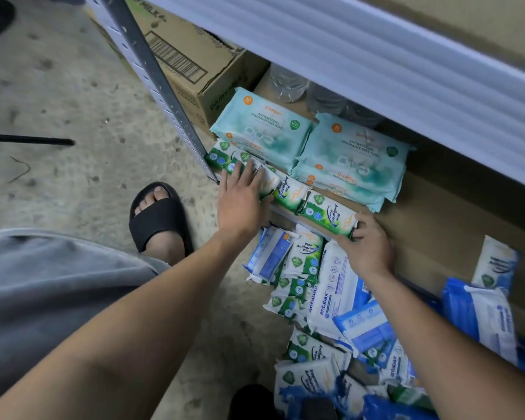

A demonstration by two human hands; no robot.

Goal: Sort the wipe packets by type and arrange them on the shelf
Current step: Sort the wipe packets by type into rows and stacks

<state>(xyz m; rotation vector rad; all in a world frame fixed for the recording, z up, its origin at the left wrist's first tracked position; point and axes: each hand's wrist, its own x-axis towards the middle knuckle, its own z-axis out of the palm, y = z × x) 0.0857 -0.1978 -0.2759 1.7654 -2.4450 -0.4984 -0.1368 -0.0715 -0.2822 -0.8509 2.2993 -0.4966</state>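
item: pine antibacterial wipes packet [331, 215]. green-and-white soft crinkled film, pillow-shaped, lying flat at the front edge of the cardboard-lined shelf board [437, 213].

grip: right hand [369, 247] is grasping the packet's short near end, fingers curling round the crimped seam. the long axis is running straight away from the grip, up and leftward, toward the row of green packets [288, 192] just past its far end. whether they are touching cannot be told. judged: the coming push is going along that axis to close the row.

left hand [243, 198]: released, fingers flat, pressing on the row's far end, well left of the grip.

beyond the grip, deeper in: guardian fragrance free wipes [261, 125], teal, larger, sitting in two stacks, with clear water bottles [288, 83] behind them.

below the grip, on the floor: a glossy, overlapping, unsorted pile of green pine packets and blue-and-white antabax packets [334, 286].

far left of the grip: perforated steel upright [158, 83] and a cardboard box [188, 65].
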